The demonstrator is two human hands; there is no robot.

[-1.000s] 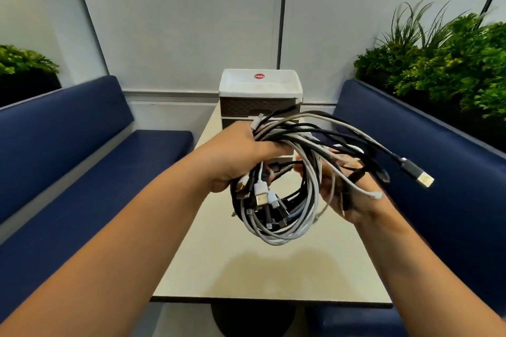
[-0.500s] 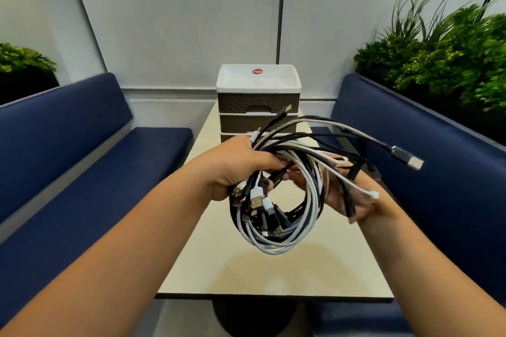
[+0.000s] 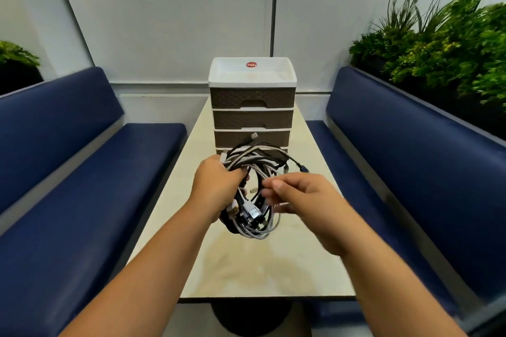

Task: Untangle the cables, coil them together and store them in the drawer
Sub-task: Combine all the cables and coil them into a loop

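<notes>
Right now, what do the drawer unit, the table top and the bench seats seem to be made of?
Drawer unit: likely moulded plastic, with a matte white frame and brown fronts embossed in a woven pattern.
Table top: probably laminate or stone-look board, pale beige, smooth, with a faint sheen and a thin dark edge.
Bench seats: padded upholstery, seemingly navy faux leather, smooth with a soft sheen.

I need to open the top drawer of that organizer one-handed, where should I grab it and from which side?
Hook fingertips into the arched cutout at the lower middle of the top drawer, coming straight from the front: it is the only recess on that flat woven face, and the drawer looks to slide toward you.
</notes>
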